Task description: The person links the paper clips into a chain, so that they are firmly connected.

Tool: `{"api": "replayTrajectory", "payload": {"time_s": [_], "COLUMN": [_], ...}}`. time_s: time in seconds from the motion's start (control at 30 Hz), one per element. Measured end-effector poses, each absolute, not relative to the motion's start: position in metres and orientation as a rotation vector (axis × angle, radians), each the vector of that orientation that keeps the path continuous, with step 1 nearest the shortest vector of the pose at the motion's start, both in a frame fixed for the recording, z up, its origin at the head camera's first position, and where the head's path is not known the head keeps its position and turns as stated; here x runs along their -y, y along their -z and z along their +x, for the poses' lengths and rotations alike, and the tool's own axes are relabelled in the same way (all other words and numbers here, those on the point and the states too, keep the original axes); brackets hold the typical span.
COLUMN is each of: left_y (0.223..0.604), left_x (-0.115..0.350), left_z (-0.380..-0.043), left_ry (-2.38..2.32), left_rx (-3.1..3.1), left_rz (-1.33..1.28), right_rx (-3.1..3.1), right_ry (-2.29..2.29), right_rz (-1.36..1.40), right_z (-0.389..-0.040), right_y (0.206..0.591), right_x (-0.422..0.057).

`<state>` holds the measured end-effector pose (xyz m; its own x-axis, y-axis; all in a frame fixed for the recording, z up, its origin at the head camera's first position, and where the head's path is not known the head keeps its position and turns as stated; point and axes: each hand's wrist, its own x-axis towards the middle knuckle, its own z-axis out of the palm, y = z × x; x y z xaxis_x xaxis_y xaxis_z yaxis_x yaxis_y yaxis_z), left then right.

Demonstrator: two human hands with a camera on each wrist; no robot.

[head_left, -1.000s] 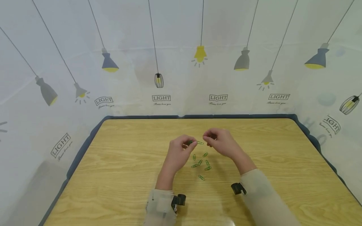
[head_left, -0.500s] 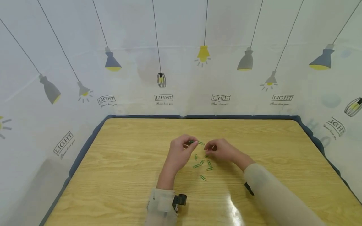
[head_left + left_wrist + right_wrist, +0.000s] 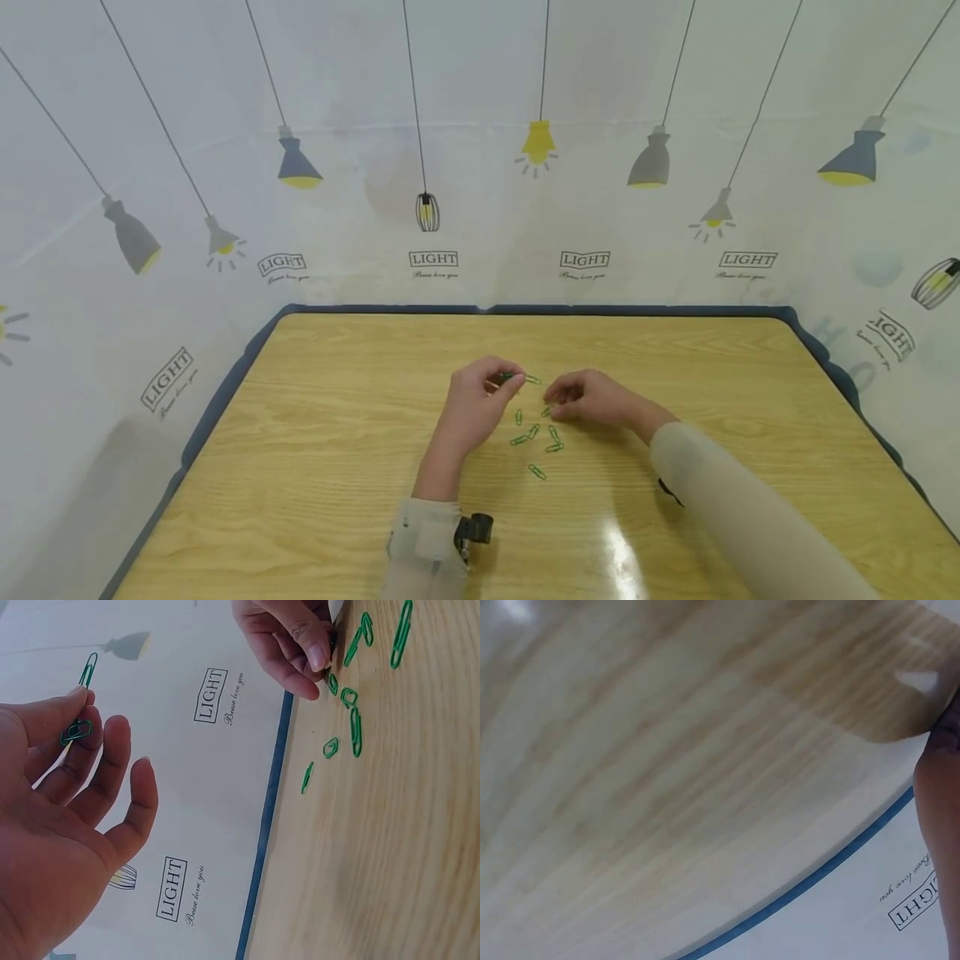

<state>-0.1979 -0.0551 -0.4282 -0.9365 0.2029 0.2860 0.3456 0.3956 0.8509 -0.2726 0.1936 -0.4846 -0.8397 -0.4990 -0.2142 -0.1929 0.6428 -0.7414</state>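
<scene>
Above the table my left hand (image 3: 476, 404) pinches a green paper clip (image 3: 88, 671) between thumb and forefinger, its looped end sticking out past the fingertips. Another green clip loop (image 3: 76, 733) hangs below the thumb, against the fingers. My right hand (image 3: 592, 397) is low over the table, thumb and fingers parted and bent, its fingertips right at a green paper clip (image 3: 547, 412). In the left wrist view the right hand (image 3: 289, 641) shows beside the loose clips. In the right wrist view only an edge of the hand (image 3: 939, 817) shows.
Several more green paper clips lie scattered between the forearms, among them a clip (image 3: 537, 472) nearer the front. They rest on a wood-grain table (image 3: 315, 433) with a dark blue edge (image 3: 375, 310). Behind stands a white backdrop (image 3: 495, 67) printed with lamps.
My right hand has come down from beside the left hand to the loose clip on the table, and its thumb has shifted slightly. The left hand keeps its pinch on the clip, nearly still.
</scene>
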Motion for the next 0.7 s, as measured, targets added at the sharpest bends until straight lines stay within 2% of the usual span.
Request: {"api": "replayTrajectory", "payload": {"time_s": [0.7], "left_y": [0.4247], "left_x": [0.0593], "left_z": [-0.1975], "left_ry": [1.641], "left_rx": [2.451], "left_rz": [-0.498], "right_rx": [-2.491], "right_ry": [1.034], "right_rz": [-0.480], "right_z": [-0.2710], "right_y": [0.4823], "right_x": [-0.1866]}}
